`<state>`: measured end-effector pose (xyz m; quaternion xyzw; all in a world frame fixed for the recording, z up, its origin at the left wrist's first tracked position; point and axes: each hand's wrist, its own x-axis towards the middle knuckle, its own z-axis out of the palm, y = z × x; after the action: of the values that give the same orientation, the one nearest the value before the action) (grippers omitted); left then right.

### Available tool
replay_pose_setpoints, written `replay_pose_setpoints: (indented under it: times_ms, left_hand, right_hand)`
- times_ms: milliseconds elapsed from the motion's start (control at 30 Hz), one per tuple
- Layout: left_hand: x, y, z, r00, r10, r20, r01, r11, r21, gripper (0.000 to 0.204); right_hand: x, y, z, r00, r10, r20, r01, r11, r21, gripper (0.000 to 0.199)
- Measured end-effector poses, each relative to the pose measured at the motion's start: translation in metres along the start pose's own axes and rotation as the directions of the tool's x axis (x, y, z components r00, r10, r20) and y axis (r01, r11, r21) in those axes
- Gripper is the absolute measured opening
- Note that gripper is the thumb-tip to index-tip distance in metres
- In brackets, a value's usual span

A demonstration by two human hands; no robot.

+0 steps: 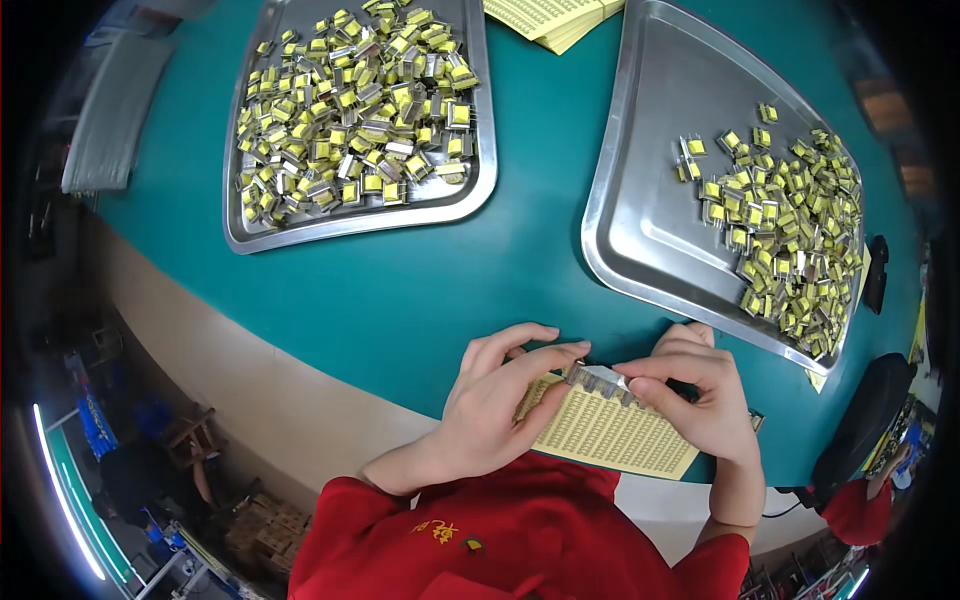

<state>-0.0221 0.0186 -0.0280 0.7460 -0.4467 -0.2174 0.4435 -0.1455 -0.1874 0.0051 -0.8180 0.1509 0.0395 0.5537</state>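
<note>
Your left hand (pixel 490 400) and right hand (pixel 700 395) both pinch a short row of small metal parts (pixel 600 380) between thumb and forefinger, one hand at each end, just above a yellow sheet of labels (pixel 610 435) that lies at the near table edge. Your fingers cover both ends of the row, so its full length is hidden, and the parts are too small to make out singly. What shows is grey and shiny, a tight line. The sheet is pale yellow with fine rows of print. Beyond your hands lies bare green table (pixel 420 290), then a left tray (pixel 470 195) heaped with yellow-taped parts and a right tray (pixel 640 210), half filled, its rim close to your right knuckles.
</note>
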Motion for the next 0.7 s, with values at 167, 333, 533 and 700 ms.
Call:
replay_pose_setpoints:
  times_ms: [167, 333, 533, 700]
  left_hand:
    - [-0.0006, -0.0009, -0.0009, 1.000, 0.005, 0.011, -0.005, 1.000, 0.015, 0.036]
    - [0.0002, 0.0000, -0.0023, 1.000, 0.027, 0.004, -0.027, 0.999, 0.020, 0.037]
    - [-0.0001, -0.0006, -0.0013, 1.000, 0.025, -0.002, -0.025, 1.000, 0.016, 0.035]
    - [0.0008, 0.0014, -0.0004, 0.999, 0.017, -0.048, -0.017, 1.000, 0.005, 0.030]
  right_hand:
    - [0.0005, 0.0007, 0.0021, 1.000, -0.023, -0.005, 0.023, 0.999, -0.024, 0.015]
    - [-0.0006, -0.0003, 0.0027, 1.000, -0.023, -0.013, 0.022, 0.999, -0.034, 0.015]
    - [-0.0006, 0.0000, 0.0039, 0.999, -0.022, -0.028, 0.021, 0.999, -0.031, 0.016]
    - [-0.0006, -0.0017, 0.0046, 0.999, -0.010, -0.040, 0.009, 1.000, -0.020, 0.016]
